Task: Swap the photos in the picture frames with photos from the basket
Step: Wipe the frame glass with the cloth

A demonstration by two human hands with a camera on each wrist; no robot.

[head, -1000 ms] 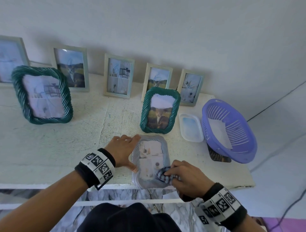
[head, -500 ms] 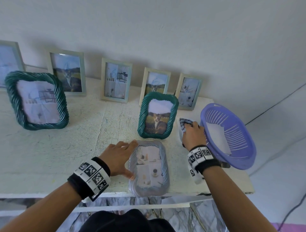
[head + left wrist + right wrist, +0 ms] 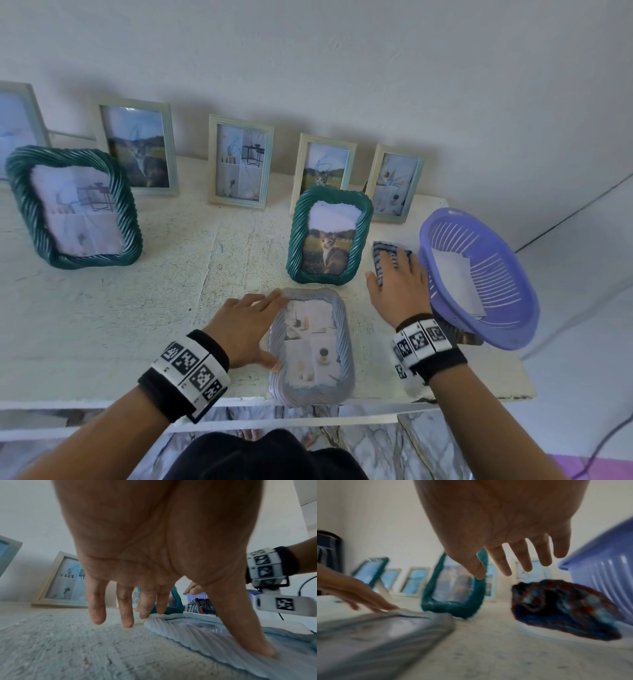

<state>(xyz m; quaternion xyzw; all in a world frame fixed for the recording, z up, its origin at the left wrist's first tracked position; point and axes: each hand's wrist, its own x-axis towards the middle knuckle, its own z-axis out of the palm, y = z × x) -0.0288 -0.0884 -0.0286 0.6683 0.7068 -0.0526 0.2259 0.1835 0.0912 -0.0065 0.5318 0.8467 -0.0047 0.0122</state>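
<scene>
at the far left, a large green twisted frame [image 3: 73,207] stands upright on the white table [image 3: 102,308], holding a pale photo of furniture. behind it a row of pale wooden frames [image 3: 241,161] leans against the wall. no brand name or readable writing shows on any frame; the only printed marks are black-and-white square codes on the wristbands [image 3: 186,368] of both arms.

near the table's front edge, the left hand [image 3: 245,329] rests with fingers straight and spread, its thumb pressing the near left rim and its fingertips [image 3: 144,615] touching the far left corner of the grey-blue frame [image 3: 311,346]. that frame lies flat, face up, with a photo of shelves and small objects in it.

just beyond it a smaller green frame [image 3: 329,236] stands upright with a cat photo.

to the right, the right hand [image 3: 397,291] hovers with fingers apart and relaxed, holding nothing, just above a striped cloth [image 3: 565,608] lying on a white lid [image 3: 539,632].

at the far right the purple basket [image 3: 513,308] sits tilted, touching the cloth's side, with white photos [image 3: 455,277] inside.
</scene>
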